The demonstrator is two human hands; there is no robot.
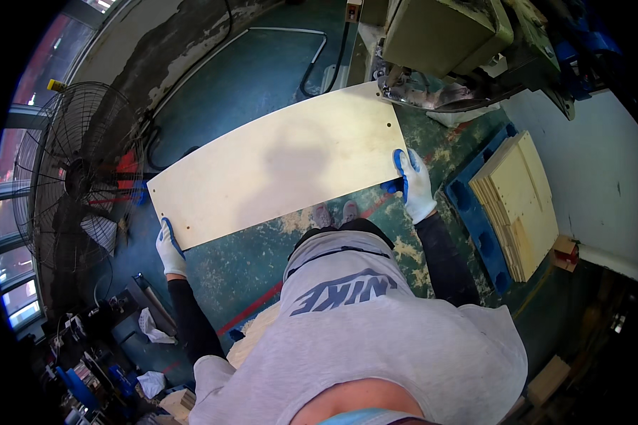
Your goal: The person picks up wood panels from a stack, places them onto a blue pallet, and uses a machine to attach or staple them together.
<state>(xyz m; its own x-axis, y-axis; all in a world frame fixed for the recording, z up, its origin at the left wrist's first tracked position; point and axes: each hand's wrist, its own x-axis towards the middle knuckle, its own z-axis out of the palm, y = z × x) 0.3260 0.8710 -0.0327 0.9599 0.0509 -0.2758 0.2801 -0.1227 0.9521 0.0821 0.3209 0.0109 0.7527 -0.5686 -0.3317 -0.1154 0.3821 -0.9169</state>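
Note:
A long pale plywood panel [227,170] with small holes near its ends is held level in front of me. My left hand [169,251], in a white glove with blue palm, grips its left end at the near corner, thumb on top. On the right end, my right hand [414,185], gloved the same way, is closed round the edge with its thumb on top and fingers beneath. The panel's far right corner lies at the head of a green-grey machine [439,35]; whether it touches cannot be made out. My shadow falls on the panel's middle.
A stack of plywood panels [515,205] rests on a blue pallet [475,216] at the right. A large caged fan [78,177] stands at the left by the windows. Sawdust lies scattered on the green floor [262,258]. Tools and clutter [96,368] fill the lower left.

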